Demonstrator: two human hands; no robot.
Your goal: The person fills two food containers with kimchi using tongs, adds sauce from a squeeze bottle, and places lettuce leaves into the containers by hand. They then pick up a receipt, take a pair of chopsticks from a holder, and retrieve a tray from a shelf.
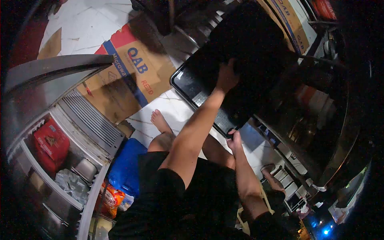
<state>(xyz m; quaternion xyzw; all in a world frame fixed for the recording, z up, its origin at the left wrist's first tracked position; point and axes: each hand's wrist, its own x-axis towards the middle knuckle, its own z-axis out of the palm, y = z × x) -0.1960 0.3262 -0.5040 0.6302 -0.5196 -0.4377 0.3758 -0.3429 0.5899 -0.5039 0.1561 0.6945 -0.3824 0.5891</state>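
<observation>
A large black tray or panel with rounded corners and a raised rim spans the upper middle; its far part disappears into darkness. My left hand is over its dark surface with the fingers apart; whether it touches the surface is too dark to tell. At the near corner of the black tray, my right hand is closed on the rim, thumb against the edge. Light reflects off a textured patch near the tray's left edge.
Flattened cardboard covers white floor tiles at the upper left. An open fridge compartment with a red package stands left, near a blue bag. Dark shelving is on the right. Another person's foot shows at lower right.
</observation>
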